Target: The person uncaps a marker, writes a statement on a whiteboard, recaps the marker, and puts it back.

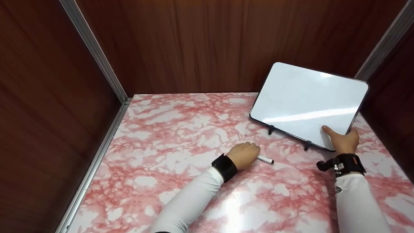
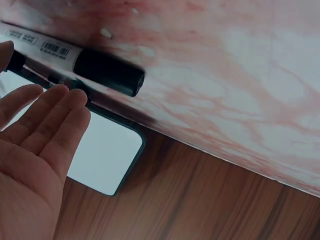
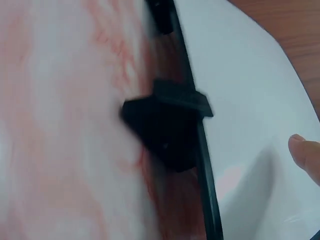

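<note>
My left hand (image 1: 242,154) is low over the table, back upward, with its fingers bent down at a white marker (image 1: 265,159). One end of the marker sticks out to the right of the hand. In the left wrist view, its black cap (image 2: 110,71) shows, and a fingertip at the left edge overlaps the barrel while the other fingers lie beside it. My right hand (image 1: 345,141) grips a whiteboard (image 1: 310,97) at its lower right corner, thumb (image 3: 306,156) on the white face and fingers behind the edge. The board leans back, tilted.
Two black clip-like feet (image 1: 271,129) sit along the board's lower edge; one foot (image 3: 170,125) looms large in the right wrist view. Brown wood-grain panels (image 1: 194,45) enclose the red-and-white marbled table (image 1: 155,136) at the back and both sides, with metal strips at the corners.
</note>
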`<state>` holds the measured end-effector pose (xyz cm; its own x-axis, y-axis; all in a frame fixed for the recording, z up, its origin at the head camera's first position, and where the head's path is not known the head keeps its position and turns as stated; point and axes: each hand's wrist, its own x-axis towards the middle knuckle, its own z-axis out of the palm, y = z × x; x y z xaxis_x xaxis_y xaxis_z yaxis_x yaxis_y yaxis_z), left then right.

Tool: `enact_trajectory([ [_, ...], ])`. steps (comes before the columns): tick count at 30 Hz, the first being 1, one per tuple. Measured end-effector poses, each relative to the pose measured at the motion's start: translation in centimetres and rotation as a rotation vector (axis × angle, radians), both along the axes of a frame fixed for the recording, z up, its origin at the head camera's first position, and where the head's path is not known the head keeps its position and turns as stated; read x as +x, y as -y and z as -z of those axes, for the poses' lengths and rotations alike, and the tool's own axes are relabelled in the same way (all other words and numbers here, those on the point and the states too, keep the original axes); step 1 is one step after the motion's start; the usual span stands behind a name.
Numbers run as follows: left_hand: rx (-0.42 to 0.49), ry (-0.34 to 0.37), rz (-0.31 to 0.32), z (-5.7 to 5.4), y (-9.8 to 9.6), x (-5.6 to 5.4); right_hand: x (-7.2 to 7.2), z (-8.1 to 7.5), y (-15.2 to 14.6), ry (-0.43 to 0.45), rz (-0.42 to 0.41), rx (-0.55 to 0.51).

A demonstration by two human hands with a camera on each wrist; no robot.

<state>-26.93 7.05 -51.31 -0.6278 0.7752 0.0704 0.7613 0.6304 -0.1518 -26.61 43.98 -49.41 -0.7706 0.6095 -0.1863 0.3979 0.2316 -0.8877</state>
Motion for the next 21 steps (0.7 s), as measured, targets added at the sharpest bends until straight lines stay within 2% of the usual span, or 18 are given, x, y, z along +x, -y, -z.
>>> enact_trajectory([
  [8,-0.015,-0.014,-0.001,0.5,-0.3,-0.4,-0.1,-0.2,-0.3,-0.106,0.161,-0.363],
  [12,-0.018,-0.025,0.014,0.6,-0.5,-0.5,0.3,-0.1,-0.6,-0.059,0.109,-0.445],
  [16,-0.037,-0.040,0.030,0.7,-0.8,-0.4,0.9,-0.3,-1.0,0.052,-0.006,-0.422],
  [21,-0.047,-0.080,0.044,0.9,-0.9,-0.3,1.0,-0.1,-1.8,0.129,-0.109,-0.415],
])
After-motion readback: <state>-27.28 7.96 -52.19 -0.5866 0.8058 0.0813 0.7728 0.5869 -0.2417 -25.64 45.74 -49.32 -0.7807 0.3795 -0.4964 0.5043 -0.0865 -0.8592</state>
